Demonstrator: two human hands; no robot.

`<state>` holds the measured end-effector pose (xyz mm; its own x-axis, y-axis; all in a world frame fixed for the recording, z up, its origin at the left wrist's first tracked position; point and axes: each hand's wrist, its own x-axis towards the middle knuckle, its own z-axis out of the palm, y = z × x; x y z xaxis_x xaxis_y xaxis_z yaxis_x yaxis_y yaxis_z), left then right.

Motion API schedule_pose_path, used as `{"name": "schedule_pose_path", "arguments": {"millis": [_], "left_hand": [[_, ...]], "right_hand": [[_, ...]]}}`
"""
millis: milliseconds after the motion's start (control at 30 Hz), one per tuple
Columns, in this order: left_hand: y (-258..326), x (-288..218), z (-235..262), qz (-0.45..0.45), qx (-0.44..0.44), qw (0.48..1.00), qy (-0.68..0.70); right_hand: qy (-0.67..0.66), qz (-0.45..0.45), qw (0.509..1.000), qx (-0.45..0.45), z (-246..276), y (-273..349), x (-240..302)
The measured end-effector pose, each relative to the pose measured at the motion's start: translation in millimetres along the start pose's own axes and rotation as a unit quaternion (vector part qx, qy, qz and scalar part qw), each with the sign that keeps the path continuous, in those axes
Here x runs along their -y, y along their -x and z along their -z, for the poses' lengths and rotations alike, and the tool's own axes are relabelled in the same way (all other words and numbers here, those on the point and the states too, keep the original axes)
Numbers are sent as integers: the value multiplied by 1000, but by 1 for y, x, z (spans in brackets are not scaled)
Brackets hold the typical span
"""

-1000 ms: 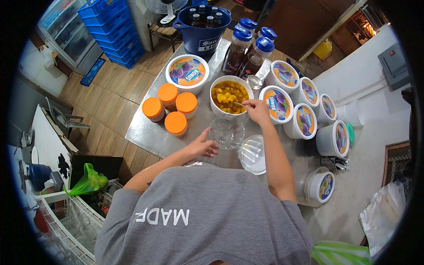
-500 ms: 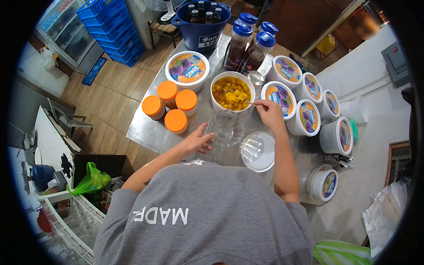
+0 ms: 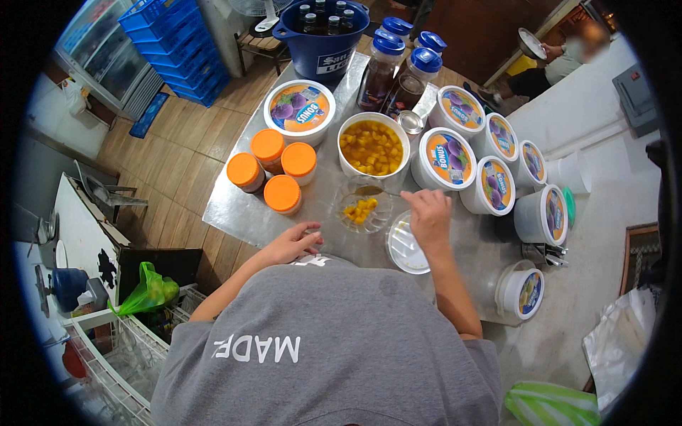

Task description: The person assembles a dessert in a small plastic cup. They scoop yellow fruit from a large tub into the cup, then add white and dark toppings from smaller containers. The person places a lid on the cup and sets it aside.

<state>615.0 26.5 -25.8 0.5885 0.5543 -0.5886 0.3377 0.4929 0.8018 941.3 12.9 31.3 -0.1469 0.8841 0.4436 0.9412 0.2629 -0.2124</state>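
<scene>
My right hand [image 3: 430, 219] is closed round the handle of a metal spoon [image 3: 369, 190], whose head is over a clear glass bowl [image 3: 383, 214]. A small heap of yellow cubes [image 3: 361, 210] lies in that bowl. Just beyond it stands a white tub [image 3: 343, 157] full of similar yellow cubes in amber syrup. My left hand [image 3: 293, 243] is empty at the table's near edge, left of the glass bowl, fingers apart and slightly bent. Beside the bowl, partly under my right wrist, lies a white lid [image 3: 406, 248].
Orange-lidded jars [image 3: 283, 193] and a lidded tub [image 3: 300, 110] stand to the left. Blue-lidded pitchers [image 3: 408, 82] and a blue bucket of bottles [image 3: 321, 53] are behind. Several lidded tubs [image 3: 495, 186] fill the right. A person [image 3: 568, 65] holding a round pale dish [image 3: 531, 42] is at back right.
My right hand has brought the spoon from the tub to the glass bowl, where yellow cubes now lie. My left hand has drawn back from the bowl. A person now shows at back right.
</scene>
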Motion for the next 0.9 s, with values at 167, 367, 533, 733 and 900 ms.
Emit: {"name": "schedule_pose_path", "arguments": {"millis": [167,367,533,733,900], "left_hand": [[-6,-1,1,-7,-5,999,43],[-53,-41,-25,-6,-41,996,83],[-74,-23,-21,-10,-22,994,105],[-54,-18,-14,-25,-58,986,152],[-52,-17,-11,-29,-84,982,166]], "right_hand": [[-99,-78,992,-23,6,-40,-35],[146,-8,989,-29,-45,-100,-56],[149,-8,988,28,-77,-102,-45],[61,-108,985,120,-87,-98,-44],[-57,-201,964,163,-88,-97,-41]]}}
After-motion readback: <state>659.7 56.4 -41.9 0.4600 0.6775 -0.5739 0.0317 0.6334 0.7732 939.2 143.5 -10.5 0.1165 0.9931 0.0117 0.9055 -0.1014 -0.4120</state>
